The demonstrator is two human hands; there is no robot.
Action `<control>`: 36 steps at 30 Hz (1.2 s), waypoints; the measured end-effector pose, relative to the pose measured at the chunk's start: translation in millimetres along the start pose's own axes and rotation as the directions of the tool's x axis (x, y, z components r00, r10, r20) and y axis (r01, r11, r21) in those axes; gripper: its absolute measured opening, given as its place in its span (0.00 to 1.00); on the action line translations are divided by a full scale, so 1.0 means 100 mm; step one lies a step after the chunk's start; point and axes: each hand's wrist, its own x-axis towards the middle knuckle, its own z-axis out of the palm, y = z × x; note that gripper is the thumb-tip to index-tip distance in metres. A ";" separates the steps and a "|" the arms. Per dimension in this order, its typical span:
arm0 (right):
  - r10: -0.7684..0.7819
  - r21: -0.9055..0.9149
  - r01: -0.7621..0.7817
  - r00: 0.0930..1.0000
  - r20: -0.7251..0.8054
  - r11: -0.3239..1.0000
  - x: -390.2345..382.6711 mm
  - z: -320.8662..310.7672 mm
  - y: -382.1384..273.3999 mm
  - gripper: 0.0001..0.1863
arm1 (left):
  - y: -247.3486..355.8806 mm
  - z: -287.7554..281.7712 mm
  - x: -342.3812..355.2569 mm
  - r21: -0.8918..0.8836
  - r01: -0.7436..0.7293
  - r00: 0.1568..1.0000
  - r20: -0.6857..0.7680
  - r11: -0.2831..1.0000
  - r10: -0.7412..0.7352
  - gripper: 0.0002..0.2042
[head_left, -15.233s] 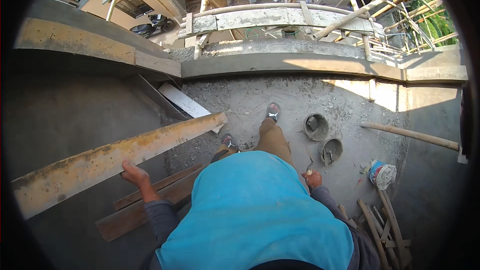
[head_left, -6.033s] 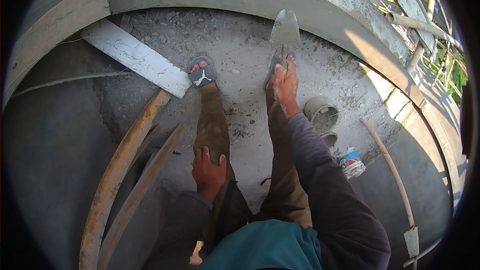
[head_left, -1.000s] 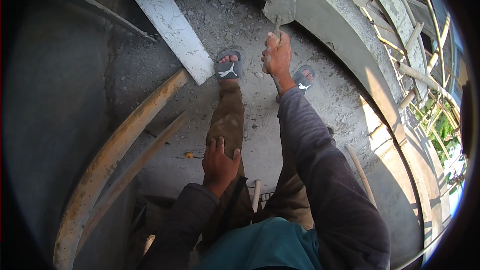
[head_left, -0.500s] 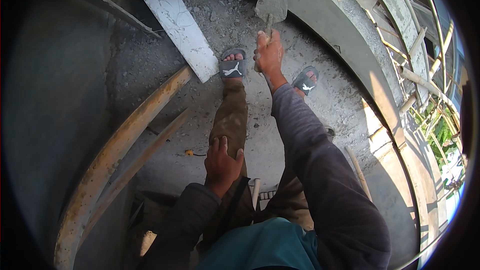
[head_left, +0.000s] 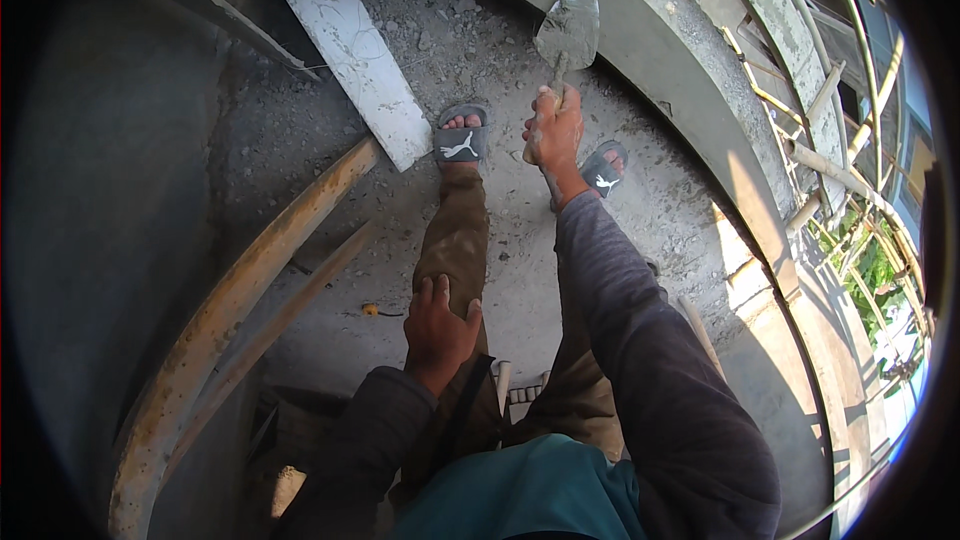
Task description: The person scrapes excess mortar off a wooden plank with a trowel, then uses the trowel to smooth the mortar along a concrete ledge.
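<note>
My right hand [head_left: 556, 135] is wrapped round the handle of a trowel [head_left: 569, 28], out ahead of me above the right foot. The trowel's rounded blade is smeared with grey mortar and points away from me, near the low curved concrete wall [head_left: 655, 100]. Whether the blade touches that wall I cannot tell. Resting on my left knee, over the brown trousers [head_left: 452, 240], is my left hand [head_left: 440, 335], its fingers spread and holding nothing.
A white board [head_left: 345, 50] lies slanting at the far left on rubble-strewn concrete [head_left: 440, 40]. Long rusty-edged planks [head_left: 250, 280] lean along the left. A small yellow item [head_left: 371, 310] lies on the floor. Bamboo poles [head_left: 840, 165] stand beyond the wall at right.
My right hand has moved slightly right and nearer to me with the trowel in it. The left hand stays on the knee.
</note>
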 end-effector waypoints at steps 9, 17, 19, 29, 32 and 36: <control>-0.063 -0.139 0.061 0.998 -0.011 0.988 0.08 0.33 0.30 0.24 | 0.07 -0.08 0.03 -0.020 0.025 0.996 0.082 0.999 -0.023 0.34; -0.491 -0.387 0.436 0.870 -0.051 0.812 0.49 0.78 -0.25 0.25 | 0.02 -0.11 0.02 -0.013 0.045 0.995 0.090 0.999 -0.043 0.34; -0.367 -0.226 0.349 0.929 -0.045 0.910 0.50 0.76 -0.36 0.25 | 0.01 -0.13 0.03 -0.016 0.045 0.995 0.085 0.999 -0.044 0.34; 0.008 0.021 -0.009 0.999 0.042 1.000 -0.05 0.34 -0.19 0.25 | -0.01 -0.19 0.05 -0.033 0.056 0.993 0.107 0.998 -0.052 0.35; -0.044 -0.021 0.044 0.999 0.015 0.999 0.05 0.46 0.10 0.26 | -0.01 -0.12 0.07 -0.033 0.031 0.996 0.090 0.999 -0.028 0.34; -0.294 -0.286 0.281 0.956 -0.005 0.916 0.20 0.74 -0.05 0.26 | -0.04 -0.14 0.08 -0.030 0.041 0.995 0.092 0.999 -0.039 0.33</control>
